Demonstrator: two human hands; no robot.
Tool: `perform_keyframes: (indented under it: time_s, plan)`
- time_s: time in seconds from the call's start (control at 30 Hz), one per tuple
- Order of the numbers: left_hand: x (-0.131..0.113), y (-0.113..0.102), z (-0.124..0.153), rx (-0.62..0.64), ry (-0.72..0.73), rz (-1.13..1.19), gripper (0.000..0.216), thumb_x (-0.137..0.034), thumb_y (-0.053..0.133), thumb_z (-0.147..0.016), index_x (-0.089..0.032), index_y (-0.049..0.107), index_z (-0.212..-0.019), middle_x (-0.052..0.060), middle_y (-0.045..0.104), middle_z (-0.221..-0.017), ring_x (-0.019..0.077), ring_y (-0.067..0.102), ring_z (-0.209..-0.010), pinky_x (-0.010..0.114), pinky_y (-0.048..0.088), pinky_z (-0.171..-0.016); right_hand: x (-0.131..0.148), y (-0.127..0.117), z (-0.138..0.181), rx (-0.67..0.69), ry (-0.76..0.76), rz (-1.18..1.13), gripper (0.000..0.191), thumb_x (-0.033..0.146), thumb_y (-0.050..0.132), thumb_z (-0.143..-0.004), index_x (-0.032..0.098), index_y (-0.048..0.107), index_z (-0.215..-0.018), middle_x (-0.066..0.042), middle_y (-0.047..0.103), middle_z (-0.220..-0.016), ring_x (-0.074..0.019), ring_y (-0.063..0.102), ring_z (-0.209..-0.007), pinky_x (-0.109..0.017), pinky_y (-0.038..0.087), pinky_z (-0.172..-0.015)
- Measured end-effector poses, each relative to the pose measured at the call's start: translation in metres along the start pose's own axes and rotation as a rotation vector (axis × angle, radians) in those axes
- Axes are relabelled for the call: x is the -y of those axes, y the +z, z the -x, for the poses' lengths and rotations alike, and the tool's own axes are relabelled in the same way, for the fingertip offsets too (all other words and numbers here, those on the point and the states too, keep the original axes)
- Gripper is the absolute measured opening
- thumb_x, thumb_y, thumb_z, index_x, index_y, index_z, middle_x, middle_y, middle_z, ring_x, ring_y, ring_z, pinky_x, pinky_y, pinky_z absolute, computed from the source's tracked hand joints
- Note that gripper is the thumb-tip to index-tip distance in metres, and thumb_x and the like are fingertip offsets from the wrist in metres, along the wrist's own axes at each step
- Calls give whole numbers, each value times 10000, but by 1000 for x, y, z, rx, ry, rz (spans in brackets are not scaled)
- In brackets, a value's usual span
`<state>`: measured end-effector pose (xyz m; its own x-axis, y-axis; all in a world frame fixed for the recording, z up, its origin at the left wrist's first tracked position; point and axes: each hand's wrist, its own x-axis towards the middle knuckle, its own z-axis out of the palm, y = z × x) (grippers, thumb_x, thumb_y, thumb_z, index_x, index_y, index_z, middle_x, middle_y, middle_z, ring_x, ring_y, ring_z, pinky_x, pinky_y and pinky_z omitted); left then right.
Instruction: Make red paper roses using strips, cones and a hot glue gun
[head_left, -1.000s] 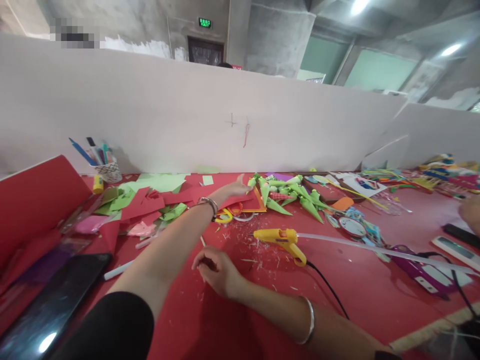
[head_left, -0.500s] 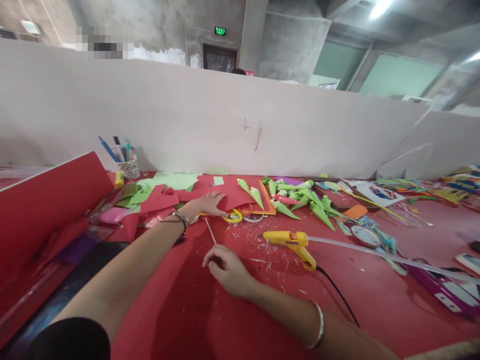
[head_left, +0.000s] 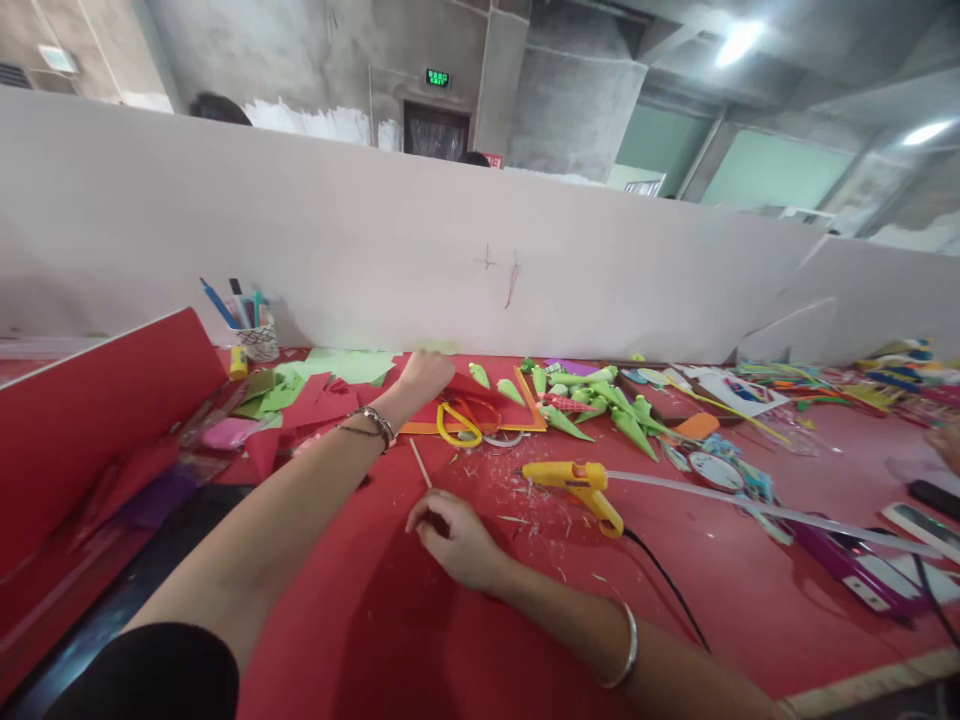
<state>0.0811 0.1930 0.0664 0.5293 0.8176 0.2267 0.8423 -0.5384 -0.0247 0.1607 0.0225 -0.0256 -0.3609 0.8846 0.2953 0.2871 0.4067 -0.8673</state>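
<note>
At the far left, a tilted red board (head_left: 97, 420) is seen leaning at the edge of the red table (head_left: 525, 640). Behind it, against the white partition wall (head_left: 450, 250), a white patterned cup of pens (head_left: 257, 338) is placed, with a small yellow glue stick (head_left: 238, 362) just beside it on the left. Pale green paper sheets (head_left: 349, 362) and cut red paper pieces (head_left: 319, 402) are scattered to the right of the cup.

The left hand (head_left: 424, 375), with a beaded bracelet (head_left: 375, 425) at its wrist, is stretched to the far side of the table and laid on a red paper sheet (head_left: 450, 395). Its grip is curled downward, and whether the sheet is pinched cannot be told. Nearer, the right hand (head_left: 454, 535) is rested on the table. Its grip is pressed together on the near end of a thin wooden stick (head_left: 420, 462), which is laid pointing far and slightly left.

Yellow-handled scissors (head_left: 459, 422) are laid just right of the left hand, on an orange paper frame (head_left: 529, 405). Further right, rolled green paper cones (head_left: 600, 400) are heaped. A yellow hot glue gun (head_left: 577, 482) is laid on its side to the right of the right hand, apart from it. A long clear glue rod (head_left: 750, 510) projects rightward from it, and a black cord (head_left: 667, 595) trails toward the near edge.
</note>
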Motion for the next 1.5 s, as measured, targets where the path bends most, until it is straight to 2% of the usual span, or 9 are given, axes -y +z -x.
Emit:
perform_keyframes:
  time_s: [0.27, 0.53, 0.67, 0.8, 1.0, 1.13, 1.33, 1.43, 1.5]
  plan:
    - [20, -85, 27, -294, -35, -153, 262, -120, 337, -852, -123, 578, -953, 131, 608, -980, 251, 518, -1008, 380, 359, -833, 2, -2, 3, -20, -27, 50, 208, 10, 419, -693, 175, 543, -718, 3, 503, -743, -106, 496, -695, -203, 401, -649]
    - [51, -117, 100, -215, -121, 278, 273, -368, 469, -782, -170, 632, -877, 42, 659, -866, 186, 593, -763, 249, 411, -670, 18, -23, 7, 9, -20, 167, 252, 88, 483, -714, 183, 523, -944, -40, 513, -901, -135, 511, -805, -284, 427, -769]
    - [44, -111, 148, -106, -286, 616, 267, -410, 495, -766, -200, 626, -865, 1, 664, -798, 162, 600, -676, 207, 438, -569, 35, -42, 16, 2, 234, -168, 253, 271, 540, -744, 204, 508, -986, -56, 583, -930, -169, 571, -861, -335, 463, -764]
    - [28, -86, 186, 43, -385, 855, 259, -420, 510, -762, -205, 618, -858, -5, 654, -766, 158, 598, -656, 180, 444, -509, 43, -64, 35, 159, 230, -414, 453, 389, 653, -640, 251, 526, -1052, -41, 600, -1073, -205, 557, -1013, -367, 455, -830]
    - [16, -46, 208, 358, -429, 1230, 286, -429, 564, -726, -210, 626, -900, 0, 652, -699, 145, 591, -562, 181, 437, -445, 49, -89, 55, 358, 314, -31, 337, 281, 651, -659, 240, 618, -992, -29, 648, -1030, -196, 602, -951, -349, 453, -878]
    - [15, -32, 206, 447, -380, 1401, 291, -393, 628, -678, -197, 644, -893, 27, 675, -753, 184, 629, -662, 209, 474, -514, 61, -92, 57, 548, 294, -116, 353, 245, 706, -583, 256, 650, -931, 13, 674, -965, -180, 628, -894, -283, 508, -795]
    - [17, -16, 195, 358, -538, 1756, 344, -282, 695, -638, -194, 628, -964, 72, 659, -999, 221, 617, -895, 272, 497, -738, 66, -69, 55, -203, 545, -27, 347, 354, 598, -689, 198, 617, -998, -52, 625, -1081, -230, 549, -1049, -380, 429, -919]
    - [11, -14, 193, 224, -665, 1907, 306, -266, 686, -649, -169, 629, -933, 74, 645, -1040, 205, 600, -939, 265, 472, -808, 60, -58, 57, -383, 574, -62, 389, 402, 558, -715, 182, 603, -1033, -62, 613, -1098, -253, 489, -1122, -409, 378, -965]
    - [2, -14, 196, 200, -577, 2032, 368, -309, 671, -663, -181, 604, -1001, 73, 608, -1116, 223, 566, -1009, 299, 445, -864, 54, -52, 61, -462, 573, -68, 427, 428, 545, -729, 182, 583, -1077, -66, 608, -1104, -259, 435, -1173, -421, 329, -1001]
